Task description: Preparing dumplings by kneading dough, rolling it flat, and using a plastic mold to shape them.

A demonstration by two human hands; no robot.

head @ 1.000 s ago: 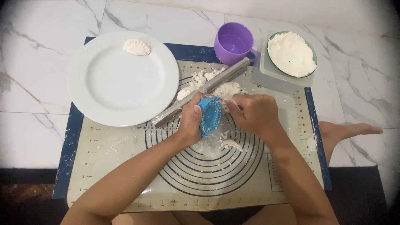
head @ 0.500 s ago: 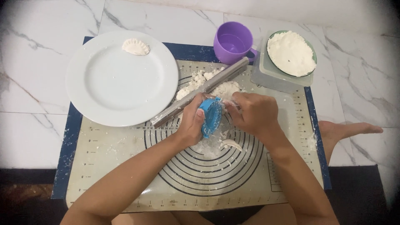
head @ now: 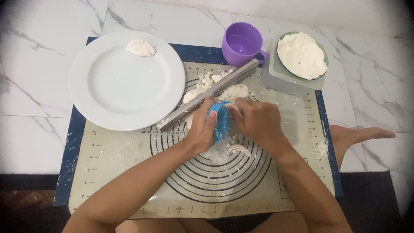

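Both hands, left hand (head: 202, 129) and right hand (head: 254, 121), clamp the blue dumpling press (head: 221, 121) shut (rolling pin (head: 207, 96) just behind) over the floured mat (head: 108, 172).

glossy white plate (head: 120, 86), blue plastic mould (head: 221, 122), metal rolling pin (head: 207, 95)

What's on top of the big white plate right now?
One pale folded dumpling lies near the far rim of the white plate. The plate's near right edge overlaps the metal rolling pin, so whatever lies beneath the plate is hidden.

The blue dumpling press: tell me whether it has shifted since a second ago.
No. The blue dumpling press stays between both hands, just below the rolling pin as before.
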